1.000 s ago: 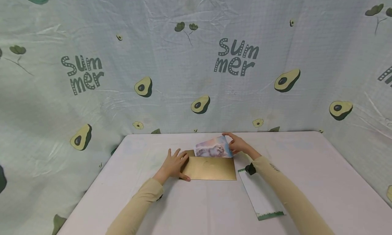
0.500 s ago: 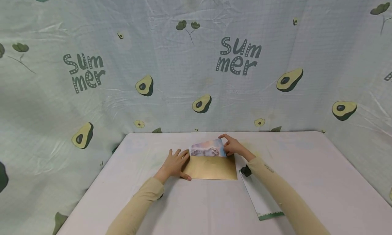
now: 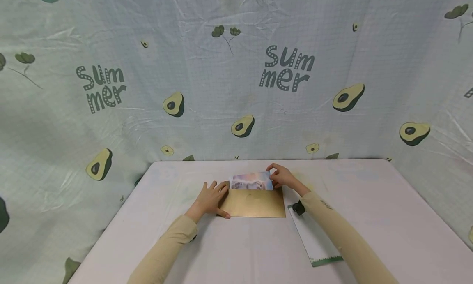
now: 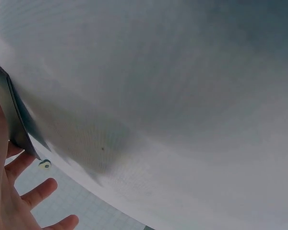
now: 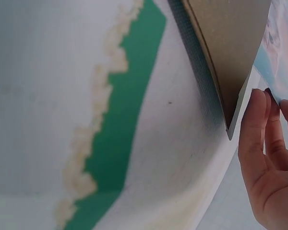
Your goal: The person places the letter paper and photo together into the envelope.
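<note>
A gold envelope (image 3: 255, 204) lies on the table, and a postcard (image 3: 252, 181) with a pink and blue cloudy picture stands partly inside it. The card's lower part is hidden behind the envelope's front. My right hand (image 3: 281, 177) pinches the card's right edge between thumb and fingers, close to the envelope's upper right corner. At the envelope's left edge, my left hand (image 3: 210, 198) rests with its fingers spread, the thumb at the lower left corner. In the left wrist view, the envelope's dark edge (image 4: 18, 115) runs beside the fingers.
Right of the envelope, partly under my right forearm, lies a white sheet (image 3: 314, 234) with green grass-like borders. The white table (image 3: 229, 251) ends at the back against a hanging cloth (image 3: 207, 78) printed with avocados.
My right hand has moved left and slightly down with the postcard, which now sits more level and deeper in the envelope. My left hand has stayed in place.
</note>
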Available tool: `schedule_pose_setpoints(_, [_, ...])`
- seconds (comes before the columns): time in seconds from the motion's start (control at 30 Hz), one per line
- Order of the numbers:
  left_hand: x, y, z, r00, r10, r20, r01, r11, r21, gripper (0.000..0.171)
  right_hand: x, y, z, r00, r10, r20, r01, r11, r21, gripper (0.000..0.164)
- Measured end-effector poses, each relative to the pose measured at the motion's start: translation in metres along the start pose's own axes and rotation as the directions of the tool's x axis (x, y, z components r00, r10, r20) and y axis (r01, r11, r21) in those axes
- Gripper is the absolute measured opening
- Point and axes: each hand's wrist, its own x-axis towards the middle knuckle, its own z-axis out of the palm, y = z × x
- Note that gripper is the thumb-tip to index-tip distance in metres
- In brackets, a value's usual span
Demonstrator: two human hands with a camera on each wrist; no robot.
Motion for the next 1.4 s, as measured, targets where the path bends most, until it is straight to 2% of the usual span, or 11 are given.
schedule_pose_setpoints(0.17, [-0.0019, 0.0004, 0.0002, 1.0, -0.008, 0.013, 0.008, 1.0, -0.02, 0.106, 0.0002, 0.0022, 0.0019, 1.0, 0.011, -0.028, -0.011, 1.0, -0.005, 0.019])
schedule_pose_setpoints(0.37, [-0.0041, 0.0001, -0.0004, 1.0, -0.015, 0.025, 0.016, 0.999, -0.028, 0.105, -0.001, 0.0024, 0.0034, 1.0, 0.012, -0.024, -0.012, 1.0, -0.004, 0.015])
schedule_pose_setpoints(0.77, [-0.0046, -0.0005, 0.0009, 1.0, -0.017, -0.006, 0.017, 1.0, -0.002, 0.103, -0.0058, 0.0035, 0.0012, 0.998, -0.06, 0.019, 0.06, 0.998, -0.012, 0.024])
schedule_pose_setpoints(1.1, [-0.0022, 0.0003, 0.0005, 1.0, -0.009, 0.002, 0.009, 1.0, -0.022, 0.103, -0.0064, 0.0069, -0.0017, 0.997, -0.044, 0.059, 0.046, 0.998, -0.04, 0.025])
schedule_pose_setpoints(1.4, [-0.0008, 0.0012, -0.0001, 1.0, -0.007, -0.003, 0.007, 1.0, -0.003, 0.103, -0.0058, 0.0088, -0.006, 0.994, -0.018, 0.111, 0.023, 0.999, -0.046, 0.022])
